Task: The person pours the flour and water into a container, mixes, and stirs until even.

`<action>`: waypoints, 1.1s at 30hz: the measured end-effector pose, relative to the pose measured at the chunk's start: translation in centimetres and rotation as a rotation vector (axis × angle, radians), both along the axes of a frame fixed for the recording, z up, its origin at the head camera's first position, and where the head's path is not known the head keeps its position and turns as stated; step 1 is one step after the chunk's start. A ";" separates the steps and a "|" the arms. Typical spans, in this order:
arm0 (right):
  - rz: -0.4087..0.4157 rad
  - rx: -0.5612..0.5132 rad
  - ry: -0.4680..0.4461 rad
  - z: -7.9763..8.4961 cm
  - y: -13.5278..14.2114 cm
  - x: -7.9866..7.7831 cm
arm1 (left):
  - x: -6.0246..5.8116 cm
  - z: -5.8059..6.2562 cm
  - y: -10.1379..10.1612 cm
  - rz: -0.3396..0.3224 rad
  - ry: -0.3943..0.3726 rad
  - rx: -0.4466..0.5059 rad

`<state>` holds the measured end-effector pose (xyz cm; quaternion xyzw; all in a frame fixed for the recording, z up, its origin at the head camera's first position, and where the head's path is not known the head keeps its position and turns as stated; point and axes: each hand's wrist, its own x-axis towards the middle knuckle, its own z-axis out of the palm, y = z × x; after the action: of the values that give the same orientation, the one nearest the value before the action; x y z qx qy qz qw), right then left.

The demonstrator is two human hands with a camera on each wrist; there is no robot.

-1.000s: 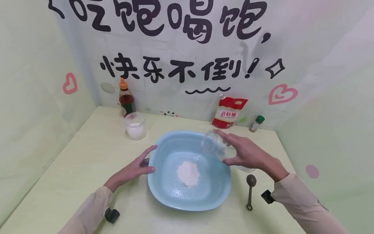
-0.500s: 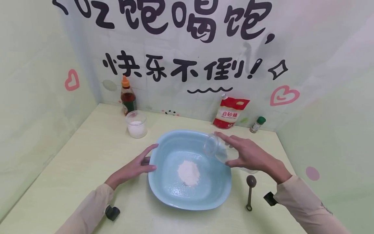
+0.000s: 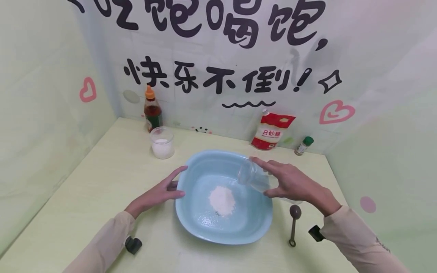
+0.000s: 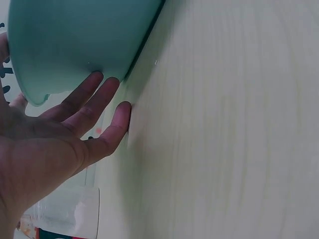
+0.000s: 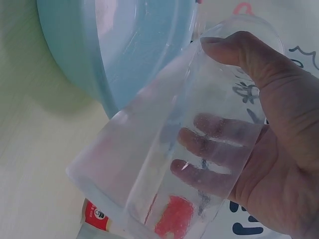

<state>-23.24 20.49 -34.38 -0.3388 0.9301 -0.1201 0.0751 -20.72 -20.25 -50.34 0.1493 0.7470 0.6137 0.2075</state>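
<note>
Basin (image 3: 195, 189): light-blue, middle of table (image 3: 88, 189); white powder (image 3: 222, 200) on its floor.
Left hand (image 3: 157, 195): fingers spread wide against basin's left side, apparently steadying.
Right hand (image 3: 291, 181): holds clear plastic cup (image 3: 258, 180), tilted, mouth over basin's far-right side.
Pour: likely step in hand; no stream visible.
Next: probably calls for tipping cup further, basin steady.

The tub (image 3: 250, 216) is on the bench (image 3: 99, 182), with powder (image 3: 222, 200) in it. The spoon (image 3: 294, 226) lies right of it. The bag (image 3: 272, 132) is behind it.
</note>
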 end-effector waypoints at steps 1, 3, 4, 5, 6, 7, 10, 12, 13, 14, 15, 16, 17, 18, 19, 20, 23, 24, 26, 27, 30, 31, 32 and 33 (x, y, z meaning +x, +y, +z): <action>0.008 0.004 0.004 0.0 0.0 0.0 | 0.0 0.0 0.0 0.000 0.000 -0.002; 0.024 0.014 0.014 -0.1 -0.2 0.0 | 0.0 0.0 0.0 0.001 0.000 -0.002; 0.032 0.018 0.021 -0.1 -0.2 0.0 | 0.0 0.0 0.0 0.002 -0.001 0.000; 0.038 0.022 0.025 -0.1 -0.2 0.0 | 0.0 0.0 0.0 0.002 -0.002 0.002; 0.042 0.026 0.029 -0.1 -0.3 0.0 | 0.0 0.1 0.0 0.003 -0.003 0.002; 0.047 0.031 0.032 -0.1 -0.3 0.0 | 0.0 0.1 0.1 0.004 -0.004 0.003; 0.055 0.042 0.033 -0.2 -0.4 -0.1 | 0.0 0.2 0.1 0.004 -0.005 0.004; 0.057 0.042 0.032 -0.3 -0.4 -0.1 | 0.0 0.2 0.1 0.004 -0.004 0.004; 0.058 0.040 0.030 -0.3 -0.4 -0.1 | 0.0 0.2 0.1 0.003 -0.004 0.005; 0.058 0.038 0.028 -0.4 -0.4 -0.1 | 0.0 0.2 0.1 0.003 -0.004 0.006; 0.063 0.034 0.028 -0.4 -0.5 -0.1 | 0.0 0.2 0.1 0.004 -0.005 0.007; 0.065 0.032 0.026 -0.5 -0.5 -0.1 | 0.0 0.2 0.1 0.004 -0.004 0.007; 0.065 0.031 0.024 -0.5 -0.5 -0.1 | 0.0 0.2 0.1 0.005 -0.004 0.006; 0.065 0.030 0.021 -0.5 -0.5 -0.1 | -0.1 0.2 0.1 0.006 -0.005 0.007; 0.064 0.030 0.017 -0.5 -0.5 -0.1 | -0.1 0.2 0.1 0.006 -0.005 0.006; 0.064 0.032 0.016 -0.5 -0.5 -0.1 | -0.1 0.2 0.1 0.006 -0.006 0.005; 0.066 0.039 0.014 -0.6 -0.6 -0.1 | -0.1 0.2 0.1 0.007 -0.004 0.002; 0.070 0.039 0.014 -0.6 -0.6 -0.1 | -0.1 0.2 0.1 0.008 -0.005 0.002; 0.077 0.042 0.017 -0.6 -0.6 -0.1 | -0.1 0.2 0.1 0.010 -0.005 0.003; 0.081 0.044 0.019 -0.7 -0.6 -0.2 | -0.1 0.2 0.1 0.011 -0.004 0.003; 0.087 0.051 0.023 -0.7 -0.7 -0.2 | -0.1 0.3 0.1 0.012 -0.006 0.006; 0.088 0.054 0.025 -0.8 -0.7 -0.3 | -0.1 0.3 0.1 0.013 -0.006 0.005; 0.089 0.057 0.025 -0.8 -0.7 -0.3 | -0.1 0.2 0.1 0.012 -0.005 0.005; 0.089 0.060 0.026 -0.8 -0.7 -0.3 | -0.1 0.2 0.1 0.012 -0.006 0.004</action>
<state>-23.53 19.77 -35.18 -0.3790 0.9182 -0.0841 0.0785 -20.82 -20.20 -50.12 0.1433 0.7460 0.6170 0.2058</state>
